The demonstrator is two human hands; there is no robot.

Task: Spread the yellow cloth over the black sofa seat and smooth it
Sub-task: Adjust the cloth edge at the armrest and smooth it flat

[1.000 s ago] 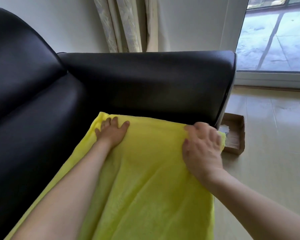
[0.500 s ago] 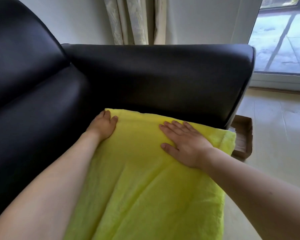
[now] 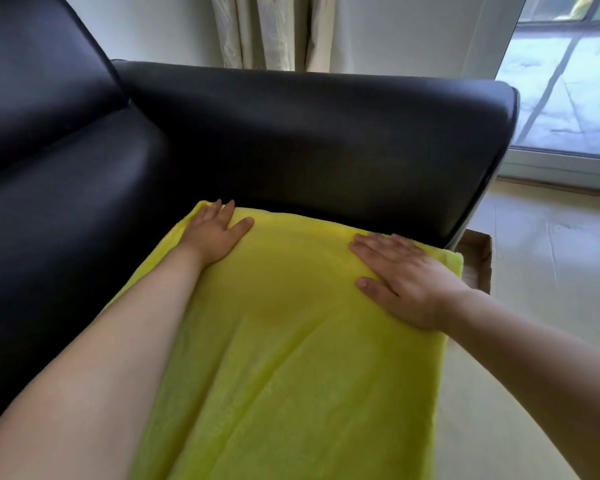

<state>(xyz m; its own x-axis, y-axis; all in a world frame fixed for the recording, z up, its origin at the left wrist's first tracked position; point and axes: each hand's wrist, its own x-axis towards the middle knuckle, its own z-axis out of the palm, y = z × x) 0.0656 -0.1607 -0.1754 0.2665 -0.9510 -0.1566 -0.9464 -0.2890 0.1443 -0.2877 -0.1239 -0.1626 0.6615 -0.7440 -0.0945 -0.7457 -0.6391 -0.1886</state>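
Note:
The yellow cloth [image 3: 291, 323] lies stretched over the seat of the black sofa [image 3: 66, 237], its far edge close to the armrest [image 3: 326, 133]. My left hand [image 3: 213, 233] presses flat on the cloth's far left corner, fingers straight. Flat on the far right part of the cloth lies my right hand [image 3: 406, 275], fingers spread and pointing left. A few shallow folds run lengthwise down the cloth's middle. The seat under the cloth is hidden.
The sofa backrest [image 3: 32, 81] rises at the left. An open cardboard box [image 3: 478, 261] sits on the pale tiled floor [image 3: 551, 254] beside the armrest. Curtains [image 3: 264, 29] hang behind, and a glass door [image 3: 568, 81] is at the right.
My right hand let go of the bunched right edge and laid itself flat, then slid right. My left hand moved toward the far left corner. The cloth lies flatter.

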